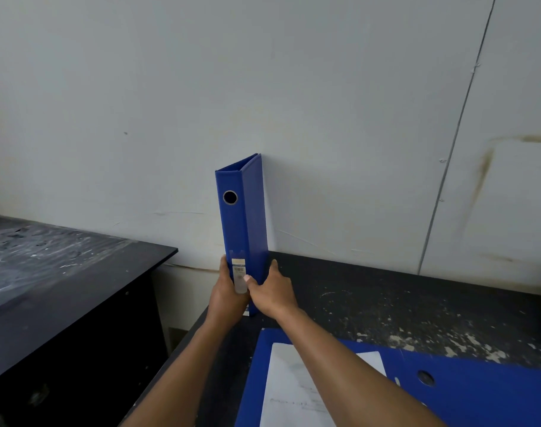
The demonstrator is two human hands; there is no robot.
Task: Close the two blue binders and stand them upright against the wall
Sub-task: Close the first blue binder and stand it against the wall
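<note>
Head view, first binder: a closed blue lever-arch binder [243,229] stands on end at the left edge of the dark worktop [417,306], spine towards the camera, finger hole near the top and a label low on the spine.
Head view, against the wall: its far edge looks to be touching the white wall [263,87], or just short of it; the contact line is hidden behind the binder, so I cannot tell for certain. It stands close to upright with a slight lean.
Head view, left hand: the left hand [227,292] wraps the lower left side of the spine, its grip closed on the binder.
Head view, right hand: the right hand [270,291] presses the lower right cover, thumb on the spine label and fingers along the side, grip likewise closed on the binder.
Head view, second binder: the open blue binder [448,386] lies flat on the worktop nearer the camera, covers spread, with white paper sheets [294,389] showing inside; the right forearm crosses over it.
Head view, other furniture: a separate black table [62,272] stands to the left, apart from the worktop.
Progress, done: one binder is shut and set on end, roughly half the task by my reckoning.
Progress, left: letting go of the first without it tipping, then closing the second and standing it beside the first at the wall.
</note>
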